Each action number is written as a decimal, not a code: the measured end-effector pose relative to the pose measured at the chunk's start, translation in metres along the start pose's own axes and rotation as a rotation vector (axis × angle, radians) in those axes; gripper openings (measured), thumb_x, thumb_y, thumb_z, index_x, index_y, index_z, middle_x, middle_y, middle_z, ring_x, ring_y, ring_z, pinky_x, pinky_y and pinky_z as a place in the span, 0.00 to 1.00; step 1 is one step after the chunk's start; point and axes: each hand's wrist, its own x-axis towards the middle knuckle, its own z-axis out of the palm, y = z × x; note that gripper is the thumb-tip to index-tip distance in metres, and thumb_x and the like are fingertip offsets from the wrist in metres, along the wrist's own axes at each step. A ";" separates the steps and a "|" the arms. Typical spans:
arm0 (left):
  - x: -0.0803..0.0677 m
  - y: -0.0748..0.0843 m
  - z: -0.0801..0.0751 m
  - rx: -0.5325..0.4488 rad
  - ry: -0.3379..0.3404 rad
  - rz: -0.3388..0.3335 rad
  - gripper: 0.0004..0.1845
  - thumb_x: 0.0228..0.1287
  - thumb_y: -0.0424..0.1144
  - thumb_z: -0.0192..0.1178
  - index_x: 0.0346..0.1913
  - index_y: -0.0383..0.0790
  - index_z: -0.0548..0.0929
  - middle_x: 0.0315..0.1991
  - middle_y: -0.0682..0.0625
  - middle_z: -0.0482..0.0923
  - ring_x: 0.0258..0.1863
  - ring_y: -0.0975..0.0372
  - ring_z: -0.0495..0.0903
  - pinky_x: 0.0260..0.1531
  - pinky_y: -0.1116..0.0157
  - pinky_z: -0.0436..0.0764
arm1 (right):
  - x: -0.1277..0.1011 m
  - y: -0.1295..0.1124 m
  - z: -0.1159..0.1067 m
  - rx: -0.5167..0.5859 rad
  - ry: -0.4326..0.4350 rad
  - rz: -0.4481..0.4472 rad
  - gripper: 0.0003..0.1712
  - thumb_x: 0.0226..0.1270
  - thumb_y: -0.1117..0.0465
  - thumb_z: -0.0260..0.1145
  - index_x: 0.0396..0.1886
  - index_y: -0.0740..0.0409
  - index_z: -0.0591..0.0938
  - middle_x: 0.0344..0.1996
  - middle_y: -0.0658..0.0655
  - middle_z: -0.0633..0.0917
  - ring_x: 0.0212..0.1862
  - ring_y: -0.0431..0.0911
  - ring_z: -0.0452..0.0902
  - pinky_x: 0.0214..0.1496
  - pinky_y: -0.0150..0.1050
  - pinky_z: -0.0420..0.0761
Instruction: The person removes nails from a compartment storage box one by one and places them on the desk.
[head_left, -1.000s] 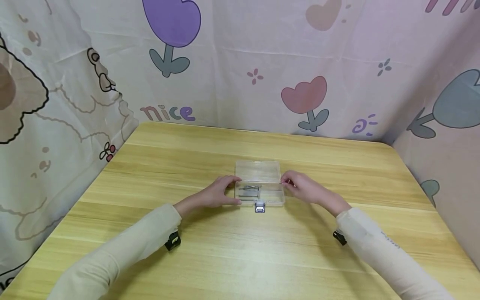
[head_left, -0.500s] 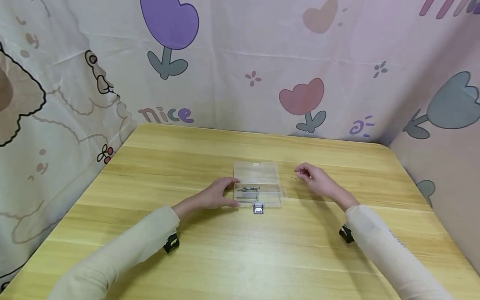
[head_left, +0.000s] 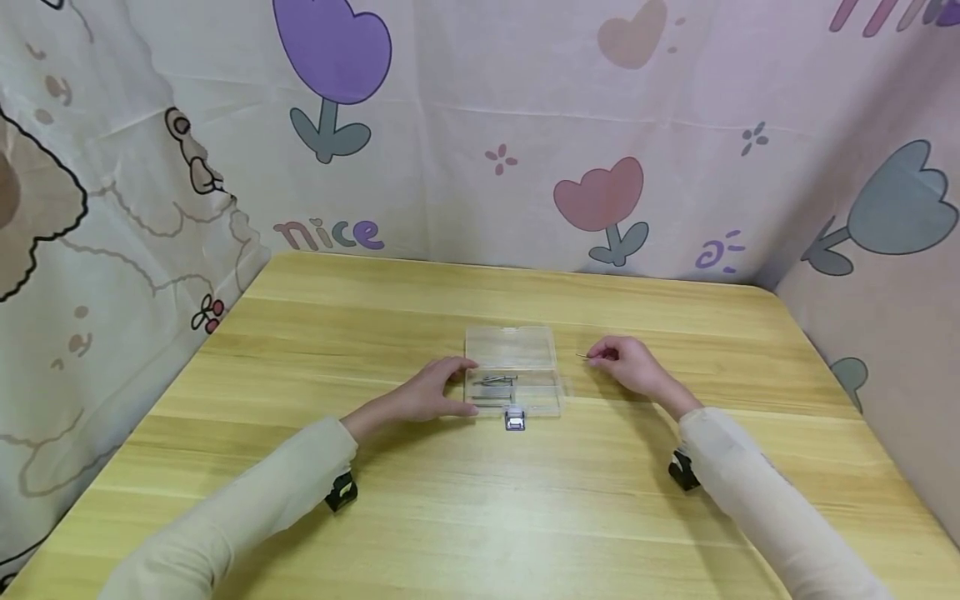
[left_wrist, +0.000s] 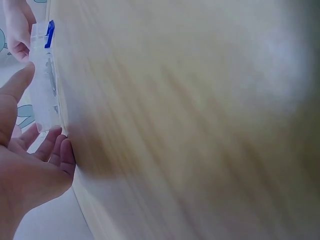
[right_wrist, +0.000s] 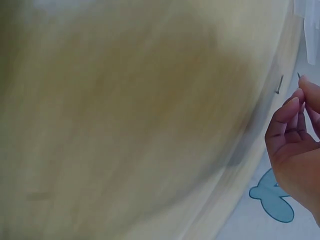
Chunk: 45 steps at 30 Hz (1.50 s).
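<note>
A clear plastic box lies on the table with its lid folded back flat. Several nails lie in its left compartments. My left hand holds the box's left end, thumb at the front corner and a finger at the back one. Right of the box, my right hand is low over the table, thumb and fingertips together. In the right wrist view, a dark thin tip of a nail shows at the pinch; most of it is hidden. Another small nail lies on the wood nearby.
A blue-edged latch sticks out from the box's front. The wooden table reaches back to a patterned cloth hung behind and at both sides. Black wrist straps sit at both sleeve ends.
My right hand has gone from the box's right end out to the right, rising and then lowering slightly. The left hand has stayed at the box's left end.
</note>
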 end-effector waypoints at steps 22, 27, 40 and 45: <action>-0.002 0.002 0.000 -0.007 0.000 0.004 0.39 0.58 0.45 0.70 0.67 0.33 0.66 0.60 0.41 0.68 0.59 0.50 0.66 0.61 0.52 0.64 | 0.004 0.001 0.011 -0.122 0.002 -0.042 0.02 0.62 0.69 0.67 0.31 0.63 0.86 0.31 0.56 0.85 0.33 0.45 0.75 0.39 0.42 0.74; -0.002 0.000 0.001 0.004 -0.002 0.003 0.39 0.58 0.45 0.70 0.68 0.33 0.66 0.61 0.41 0.68 0.59 0.50 0.66 0.61 0.51 0.64 | 0.004 0.000 0.011 -0.130 -0.007 -0.025 0.03 0.63 0.68 0.67 0.33 0.63 0.86 0.33 0.57 0.85 0.35 0.47 0.76 0.41 0.43 0.75; -0.001 0.002 0.000 0.003 -0.001 -0.001 0.39 0.58 0.44 0.70 0.68 0.34 0.66 0.62 0.41 0.68 0.60 0.51 0.66 0.62 0.52 0.64 | 0.004 -0.001 0.008 -0.127 -0.022 -0.013 0.03 0.64 0.70 0.65 0.34 0.64 0.85 0.34 0.58 0.85 0.37 0.48 0.77 0.42 0.44 0.75; -0.002 0.003 0.000 0.003 0.003 0.007 0.39 0.58 0.45 0.70 0.68 0.33 0.66 0.61 0.41 0.68 0.59 0.50 0.67 0.61 0.52 0.64 | 0.004 -0.003 0.006 -0.131 -0.029 -0.014 0.04 0.65 0.71 0.64 0.35 0.65 0.85 0.35 0.60 0.85 0.38 0.49 0.77 0.43 0.46 0.76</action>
